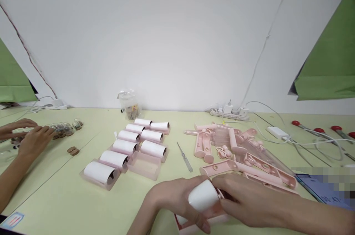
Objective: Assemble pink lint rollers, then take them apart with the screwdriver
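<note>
My left hand point(177, 200) is curled around a white paper roll point(203, 195) that sits in a pink tray point(194, 224) at the near edge of the table. My right hand point(246, 200) closes over the roll's right end and the tray from the other side. Both hands grip the same piece. In front of them lie two rows of finished white rolls in pink trays point(130, 150), and one pink tray without a roll point(144, 168).
A pile of pink plastic handles and parts point(235, 150) lies to the right, with a small screwdriver point(185, 157) beside it. A power strip point(229, 113) and cables run along the wall. Another person's hands point(27, 135) work with small jars point(65, 128) at the left.
</note>
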Demonstrator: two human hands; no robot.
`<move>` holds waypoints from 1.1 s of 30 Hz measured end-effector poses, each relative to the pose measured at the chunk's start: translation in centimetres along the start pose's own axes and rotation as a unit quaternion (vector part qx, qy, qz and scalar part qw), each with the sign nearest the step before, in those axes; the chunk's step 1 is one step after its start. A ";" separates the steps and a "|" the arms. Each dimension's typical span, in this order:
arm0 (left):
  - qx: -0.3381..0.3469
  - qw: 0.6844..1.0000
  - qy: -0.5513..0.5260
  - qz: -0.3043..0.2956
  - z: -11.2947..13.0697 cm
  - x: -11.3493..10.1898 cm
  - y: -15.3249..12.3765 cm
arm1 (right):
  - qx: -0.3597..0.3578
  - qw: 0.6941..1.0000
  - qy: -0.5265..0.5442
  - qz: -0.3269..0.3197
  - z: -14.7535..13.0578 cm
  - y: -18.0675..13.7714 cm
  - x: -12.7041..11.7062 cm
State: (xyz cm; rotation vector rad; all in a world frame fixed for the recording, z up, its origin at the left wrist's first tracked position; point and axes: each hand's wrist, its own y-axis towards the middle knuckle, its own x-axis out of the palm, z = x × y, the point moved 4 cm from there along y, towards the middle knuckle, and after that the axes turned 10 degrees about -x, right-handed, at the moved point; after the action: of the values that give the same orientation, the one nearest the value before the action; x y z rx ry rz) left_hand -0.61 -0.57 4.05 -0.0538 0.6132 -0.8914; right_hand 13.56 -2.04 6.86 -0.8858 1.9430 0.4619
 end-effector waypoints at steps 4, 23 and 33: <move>-0.029 0.999 0.023 0.010 -0.2 -0.3 -0.3 | 0.003 1.000 -0.029 0.001 0.1 0.4 -0.1; -0.016 0.996 -0.001 0.090 0.1 -1.2 -0.8 | 0.034 0.989 0.135 0.044 2.7 0.1 -1.6; -0.037 0.980 -0.083 0.176 0.0 1.3 0.2 | 0.014 0.849 0.423 0.316 4.9 0.3 5.7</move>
State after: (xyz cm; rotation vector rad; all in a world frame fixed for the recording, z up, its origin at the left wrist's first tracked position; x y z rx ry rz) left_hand 0.14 -1.41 3.37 -0.0830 0.4793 -0.5159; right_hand 14.43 -0.97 -0.55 -0.4055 3.0778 0.4428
